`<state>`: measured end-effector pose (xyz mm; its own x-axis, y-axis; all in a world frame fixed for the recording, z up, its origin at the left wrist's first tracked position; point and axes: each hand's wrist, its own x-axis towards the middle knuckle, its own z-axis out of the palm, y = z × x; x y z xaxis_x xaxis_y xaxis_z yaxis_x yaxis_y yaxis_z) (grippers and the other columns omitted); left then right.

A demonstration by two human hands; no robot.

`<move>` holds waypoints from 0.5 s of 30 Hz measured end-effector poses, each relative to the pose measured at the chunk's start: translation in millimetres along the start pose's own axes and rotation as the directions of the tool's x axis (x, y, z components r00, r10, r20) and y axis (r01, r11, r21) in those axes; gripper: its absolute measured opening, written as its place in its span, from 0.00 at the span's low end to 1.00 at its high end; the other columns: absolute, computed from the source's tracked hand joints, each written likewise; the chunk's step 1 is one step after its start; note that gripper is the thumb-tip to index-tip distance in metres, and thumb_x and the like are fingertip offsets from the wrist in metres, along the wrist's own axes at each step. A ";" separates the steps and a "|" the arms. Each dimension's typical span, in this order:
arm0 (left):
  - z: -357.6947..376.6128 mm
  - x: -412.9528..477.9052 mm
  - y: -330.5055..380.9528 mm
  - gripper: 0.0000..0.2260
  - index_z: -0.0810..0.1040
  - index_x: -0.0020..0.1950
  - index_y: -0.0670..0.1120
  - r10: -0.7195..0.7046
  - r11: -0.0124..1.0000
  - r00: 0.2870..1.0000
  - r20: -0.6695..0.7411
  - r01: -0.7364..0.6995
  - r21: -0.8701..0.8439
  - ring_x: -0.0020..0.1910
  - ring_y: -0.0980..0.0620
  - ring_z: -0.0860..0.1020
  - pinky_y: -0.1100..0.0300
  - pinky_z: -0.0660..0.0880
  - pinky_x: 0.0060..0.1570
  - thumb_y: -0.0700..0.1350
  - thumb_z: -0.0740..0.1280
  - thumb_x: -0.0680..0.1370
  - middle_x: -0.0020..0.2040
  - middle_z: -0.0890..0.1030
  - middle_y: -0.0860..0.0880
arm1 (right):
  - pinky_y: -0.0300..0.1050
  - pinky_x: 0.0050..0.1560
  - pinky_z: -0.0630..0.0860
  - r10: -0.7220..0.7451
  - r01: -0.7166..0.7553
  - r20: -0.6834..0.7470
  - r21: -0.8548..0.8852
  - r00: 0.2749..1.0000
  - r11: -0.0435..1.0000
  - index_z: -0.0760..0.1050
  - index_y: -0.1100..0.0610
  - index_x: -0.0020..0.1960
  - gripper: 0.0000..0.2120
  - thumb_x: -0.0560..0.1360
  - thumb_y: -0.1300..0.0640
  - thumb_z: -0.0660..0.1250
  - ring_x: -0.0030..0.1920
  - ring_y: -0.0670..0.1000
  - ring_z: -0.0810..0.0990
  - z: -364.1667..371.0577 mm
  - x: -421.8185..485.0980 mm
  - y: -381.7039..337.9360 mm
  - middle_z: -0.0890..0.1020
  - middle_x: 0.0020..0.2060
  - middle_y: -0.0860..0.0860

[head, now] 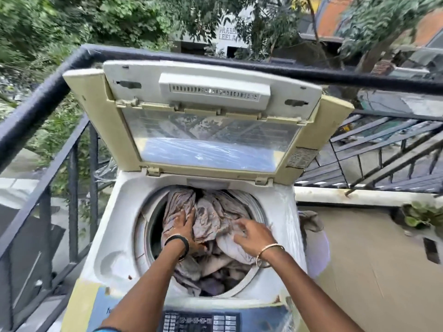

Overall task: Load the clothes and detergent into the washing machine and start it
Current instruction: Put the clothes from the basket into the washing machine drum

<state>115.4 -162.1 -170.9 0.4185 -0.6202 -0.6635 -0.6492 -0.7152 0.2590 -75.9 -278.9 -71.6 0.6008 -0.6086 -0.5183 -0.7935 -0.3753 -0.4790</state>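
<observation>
Laid left hand flat on the clothes, fingers straight and spread, palm down on the crumpled grey cloth. Set right hand just beside it on a paler fold, fingers spread and only lightly bent, gripping nothing, the two hands apart. Wore a black band on the left wrist, a gold bangle on the right. Found the clothes heaped to the rim of the drum in the washing machine, with the lid folded open behind. Could not read the blurred control panel or the small label on the lid. Made out only "LEELA" on a pale wall beyond the dark railing
</observation>
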 end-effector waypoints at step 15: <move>30.1 12.7 2.3 0.38 0.51 0.77 0.55 -0.237 0.971 0.958 -0.160 0.240 0.003 0.74 0.40 0.61 0.41 0.66 0.68 0.52 0.67 0.72 0.78 0.53 0.45 | 0.38 0.53 0.79 -0.114 0.151 -0.127 0.332 0.985 0.931 0.80 0.51 0.57 0.11 0.75 0.56 0.68 0.47 0.43 0.82 -3.8 -6.7 32.8 0.84 0.49 0.46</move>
<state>100.0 -162.0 -199.8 0.6562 -0.4764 -0.5851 -0.5316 -0.8423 0.0896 -106.3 -289.8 -81.1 0.6699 -0.6460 -0.3659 -0.6163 -0.2091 -0.7593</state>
